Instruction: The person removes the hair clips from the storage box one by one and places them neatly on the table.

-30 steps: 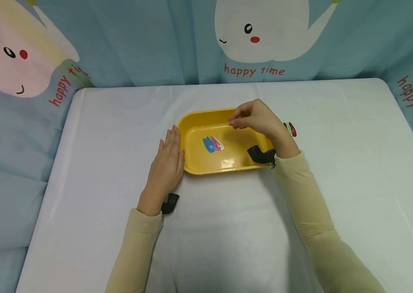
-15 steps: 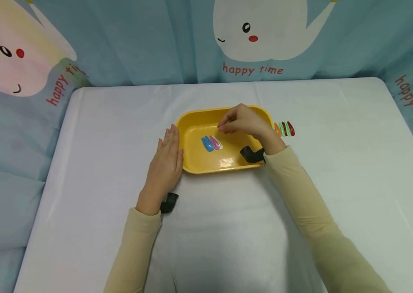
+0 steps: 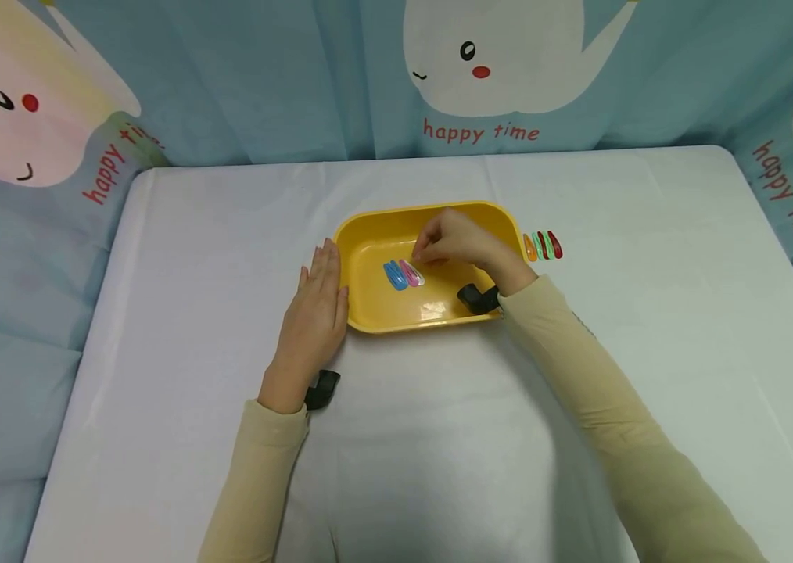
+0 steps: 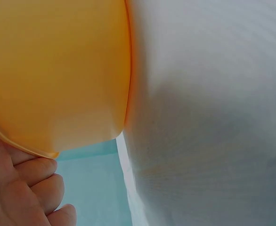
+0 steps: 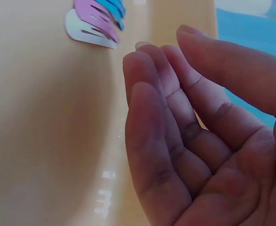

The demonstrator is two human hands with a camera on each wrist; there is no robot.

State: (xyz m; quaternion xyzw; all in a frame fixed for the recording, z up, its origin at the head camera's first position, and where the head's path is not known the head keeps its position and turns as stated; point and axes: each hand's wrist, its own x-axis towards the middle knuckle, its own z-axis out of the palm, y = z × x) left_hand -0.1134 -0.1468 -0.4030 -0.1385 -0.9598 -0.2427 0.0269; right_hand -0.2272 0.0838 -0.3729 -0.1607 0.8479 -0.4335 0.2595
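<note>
Lying abreast are slotted blue, pink and white clips [image 3: 397, 276]; left hand [image 3: 313, 317] straight-fingered; right hand [image 3: 454, 238] loosely curved.

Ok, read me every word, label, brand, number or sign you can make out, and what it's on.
"happy time": blue cloth, middle, below the white figure
"happy time": blue cloth, left, below the pink figure, last letters distorted by a fold
"happy time": blue cloth, right
"e": blue cloth, bottom left, cut off by the picture edge
No lettering readable on the yellow tray or hair clips.
</note>
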